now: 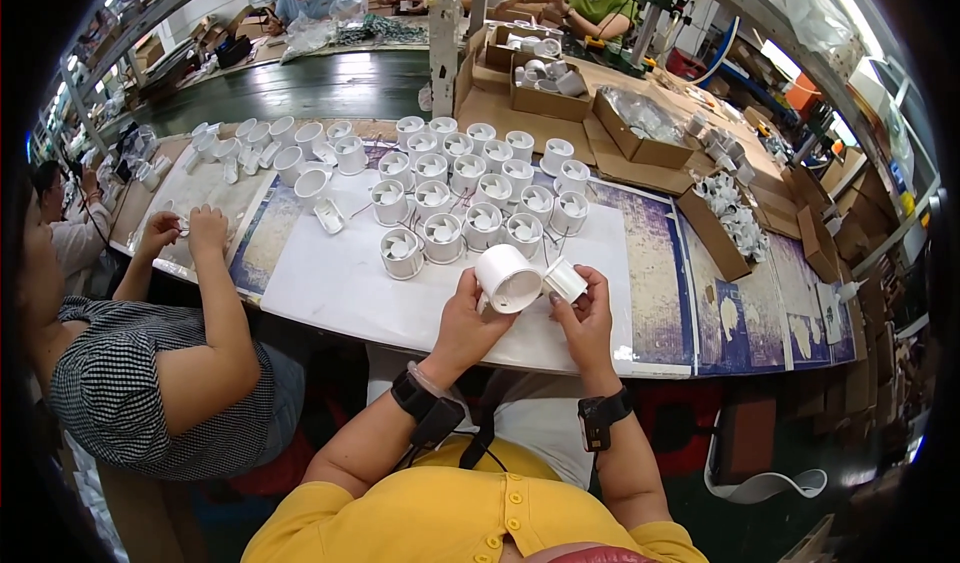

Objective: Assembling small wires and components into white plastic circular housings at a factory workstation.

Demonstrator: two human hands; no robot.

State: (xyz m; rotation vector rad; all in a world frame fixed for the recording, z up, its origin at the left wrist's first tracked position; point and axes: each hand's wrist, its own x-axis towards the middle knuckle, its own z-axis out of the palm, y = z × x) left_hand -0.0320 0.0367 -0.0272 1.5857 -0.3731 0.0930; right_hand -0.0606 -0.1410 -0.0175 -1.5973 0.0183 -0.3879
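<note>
My left hand (467, 325) is closed around a white plastic cup-shaped housing (506, 275), its round mouth tilted toward me. In my right hand (590, 325), thumb and fingers grip a smaller white plastic piece (566, 279) with a boxy shape, close beside the housing's rim. Both are held just above the near edge of a white sheet (330, 308) on the table. Beyond my hands stand several white round housings with fan blades inside (442, 233), in rough rows, with thin wires between them.
More white housings (290, 161) without visible blades stand at the left, near a co-worker's hands (205, 231). Cardboard boxes of white parts (722, 225) line the right side. A metal post (444, 38) rises at the far edge. Other people sit across the green surface (330, 83).
</note>
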